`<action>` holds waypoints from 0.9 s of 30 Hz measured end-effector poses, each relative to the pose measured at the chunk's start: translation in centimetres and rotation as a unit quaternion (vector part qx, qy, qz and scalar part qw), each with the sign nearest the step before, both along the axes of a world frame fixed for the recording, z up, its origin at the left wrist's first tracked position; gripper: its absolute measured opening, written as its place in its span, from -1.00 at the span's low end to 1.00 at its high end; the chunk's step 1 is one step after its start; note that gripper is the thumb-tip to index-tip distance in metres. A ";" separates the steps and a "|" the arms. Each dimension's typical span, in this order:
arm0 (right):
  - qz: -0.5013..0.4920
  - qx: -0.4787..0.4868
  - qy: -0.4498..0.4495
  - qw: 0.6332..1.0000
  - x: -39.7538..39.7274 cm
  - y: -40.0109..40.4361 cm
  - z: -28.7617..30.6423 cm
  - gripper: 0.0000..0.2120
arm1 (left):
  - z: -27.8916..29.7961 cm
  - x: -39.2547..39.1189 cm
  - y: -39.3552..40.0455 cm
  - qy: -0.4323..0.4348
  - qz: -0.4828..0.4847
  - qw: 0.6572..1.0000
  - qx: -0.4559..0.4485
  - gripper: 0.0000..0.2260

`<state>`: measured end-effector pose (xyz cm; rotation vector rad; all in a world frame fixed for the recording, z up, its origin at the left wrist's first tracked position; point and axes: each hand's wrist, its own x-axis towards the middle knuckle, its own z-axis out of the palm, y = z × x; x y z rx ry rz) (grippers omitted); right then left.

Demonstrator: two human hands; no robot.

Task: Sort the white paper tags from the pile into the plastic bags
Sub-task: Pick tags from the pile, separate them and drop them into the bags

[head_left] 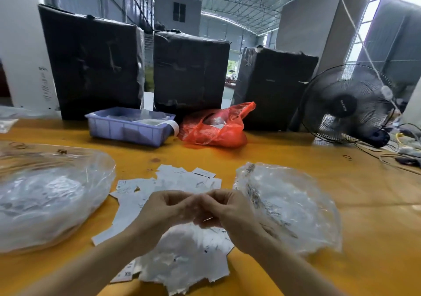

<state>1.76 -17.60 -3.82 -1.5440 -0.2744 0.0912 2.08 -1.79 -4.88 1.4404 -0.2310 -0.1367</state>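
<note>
White tags beneath both hands, fingers curled together, held item blurred

Two bare forearms are seen, entering from the lower edge of the frame and ending in the left hand and the right hand near the middle of the picture. No sleeve, glove or watch is seen on the parts of the arms that are shown, and no ring can be made out on the fingers, which are somewhat blurred. The nails are short and unpainted, as far as can be told.
</note>
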 end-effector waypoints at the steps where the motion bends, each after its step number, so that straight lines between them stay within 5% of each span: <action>1: -0.002 -0.003 0.001 1.000 0.0 0.0 0.0 -0.83 | 0.0 0.0 0.1 0.009 0.027 1.000 -0.004 -0.79; 10: 0.001 -0.001 0.031 1.000 0.4 -0.4 -0.3 -0.77 | 0.3 0.1 0.3 0.060 0.105 0.993 -0.009 -0.92; 16: 0.063 -0.057 0.078 0.993 0.0 0.0 -0.1 -0.45 | 0.4 0.1 0.4 0.069 0.116 0.989 -0.065 -0.78; 21: 0.042 -0.057 0.041 0.997 -0.3 0.6 -0.6 -0.96 | 0.2 0.4 0.3 0.058 0.100 0.989 -0.091 -0.79; 24: -0.020 -0.019 0.033 0.999 0.3 -0.1 -0.3 -0.94 | 0.1 0.7 0.6 0.050 0.108 0.988 -0.100 -0.85; 27: -0.066 -0.003 0.008 0.998 0.7 -0.7 0.1 -0.94 | 0.2 0.7 0.7 0.035 0.091 0.995 -0.025 -0.69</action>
